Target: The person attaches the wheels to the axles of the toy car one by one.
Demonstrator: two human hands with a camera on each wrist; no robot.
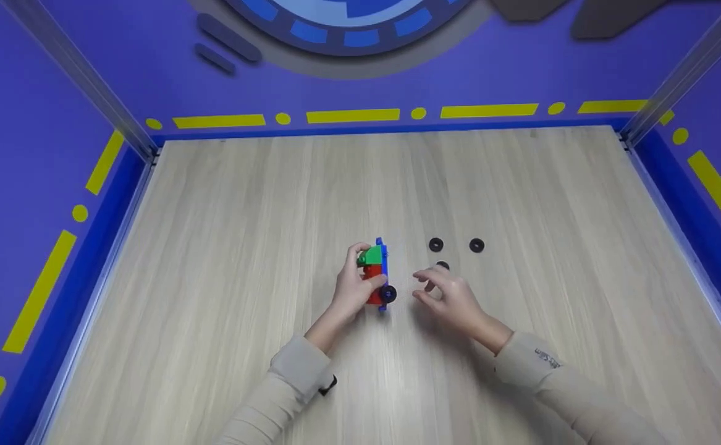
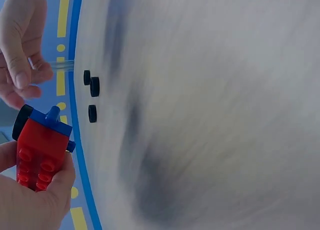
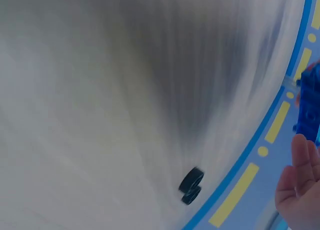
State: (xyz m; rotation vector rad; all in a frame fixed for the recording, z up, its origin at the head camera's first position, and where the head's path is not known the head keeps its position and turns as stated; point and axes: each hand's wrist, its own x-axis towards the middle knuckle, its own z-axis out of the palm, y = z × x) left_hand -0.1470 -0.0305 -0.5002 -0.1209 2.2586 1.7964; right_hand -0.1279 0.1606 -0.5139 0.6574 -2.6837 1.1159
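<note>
My left hand [image 1: 351, 287] grips a toy brick car [image 1: 374, 272] with red and green blocks on a blue base. The car is tipped on its side, its blue underside facing right. One black wheel [image 1: 388, 293] sits at the near end of the base; in the left wrist view a bare blue axle stub [image 2: 53, 114] sticks out beside the red block [image 2: 44, 141]. Just right of the car is my right hand [image 1: 453, 300], fingers loosely bent and apart, with nothing seen between them. A loose black wheel [image 1: 443, 265] lies right behind its fingers, partly hidden.
Two more black wheels, a left one [image 1: 436, 240] and a right one [image 1: 476, 240], lie on the wooden table [image 1: 261, 222] beyond my right hand. Blue panels [image 1: 360, 93] with yellow marks wall the table at the back and both sides. A small black object [image 1: 328, 385] shows by the left sleeve.
</note>
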